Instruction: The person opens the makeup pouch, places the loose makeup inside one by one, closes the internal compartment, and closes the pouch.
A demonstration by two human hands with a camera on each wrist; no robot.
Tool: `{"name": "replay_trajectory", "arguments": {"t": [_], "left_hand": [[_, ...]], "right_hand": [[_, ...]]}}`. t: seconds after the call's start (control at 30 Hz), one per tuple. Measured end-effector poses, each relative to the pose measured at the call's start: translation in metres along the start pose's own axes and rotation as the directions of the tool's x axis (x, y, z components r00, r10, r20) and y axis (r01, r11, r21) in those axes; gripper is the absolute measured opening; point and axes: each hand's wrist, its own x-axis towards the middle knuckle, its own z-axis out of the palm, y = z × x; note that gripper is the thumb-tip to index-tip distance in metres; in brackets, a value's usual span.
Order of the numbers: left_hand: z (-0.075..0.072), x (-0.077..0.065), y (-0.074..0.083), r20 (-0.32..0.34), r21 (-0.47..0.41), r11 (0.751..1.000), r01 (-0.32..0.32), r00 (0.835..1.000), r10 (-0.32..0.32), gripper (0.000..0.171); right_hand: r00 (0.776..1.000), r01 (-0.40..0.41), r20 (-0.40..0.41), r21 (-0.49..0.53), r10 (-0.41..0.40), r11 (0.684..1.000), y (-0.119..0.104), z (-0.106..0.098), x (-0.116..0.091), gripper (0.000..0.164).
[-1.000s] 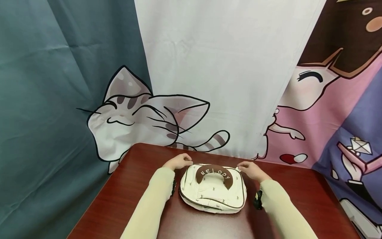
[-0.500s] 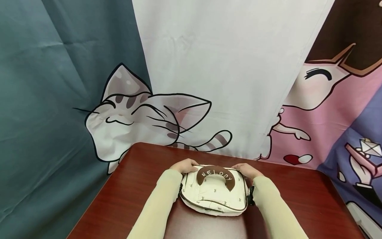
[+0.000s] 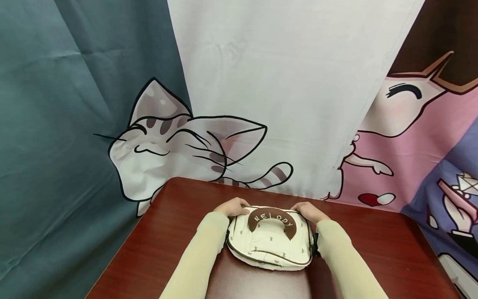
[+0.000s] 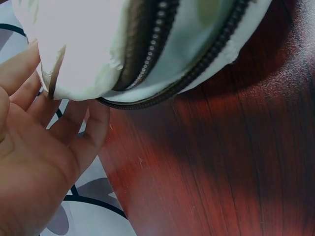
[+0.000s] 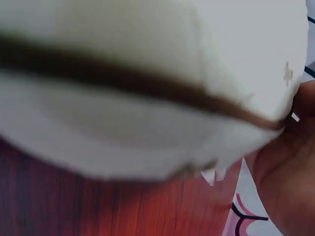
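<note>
A cream zip pouch (image 3: 271, 246) with brown piping, small bow prints and a brown arched patch (image 3: 271, 213) reading MELODY lies on the table. At its back left corner my left hand (image 3: 231, 207) grips the edge, thumb on top. The left wrist view shows that hand (image 4: 47, 142) with fingers around the pouch's end, beside dark zippers (image 4: 189, 76). My right hand (image 3: 309, 211) holds the back right corner, its fingertips partly hidden. Close up in the right wrist view, the pouch (image 5: 123, 113) is blurred, with the right hand (image 5: 290, 167) at its corner.
The dark red wooden table (image 3: 179, 216) extends on both sides of the pouch. Behind it hangs a printed curtain (image 3: 298, 91) with a cartoon cat (image 3: 168, 153). Dark bands (image 3: 315, 245) sit at the wrists below pale sleeves.
Both hands have come inward from the pouch's back corners and taken hold of them. The pouch has shifted slightly right in the view, as the head view turned a little.
</note>
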Motion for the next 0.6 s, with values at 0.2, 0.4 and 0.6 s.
{"name": "replay_trajectory", "arguments": {"t": [0.2,0.4,0.6], "left_hand": [[0.001,0.001,-0.003,-0.03,0.025,0.999,-0.036,0.999,0.036,0.021],[0.002,0.002,0.001,-0.073,0.073,0.997,-0.027,0.997,0.032,0.016],[0.001,0.001,0.007,-0.146,0.039,0.998,0.043,0.989,-0.037,0.011]], "right_hand": [[1.0,0.028,0.007,-0.006,-0.028,1.0,0.01,-0.007,-0.004,0.021],[0.989,0.125,-0.063,-0.112,-0.133,0.986,0.013,-0.007,-0.003,0.013],[0.959,0.17,-0.178,-0.257,-0.219,0.951,0.017,-0.006,0.001,0.013]]}}
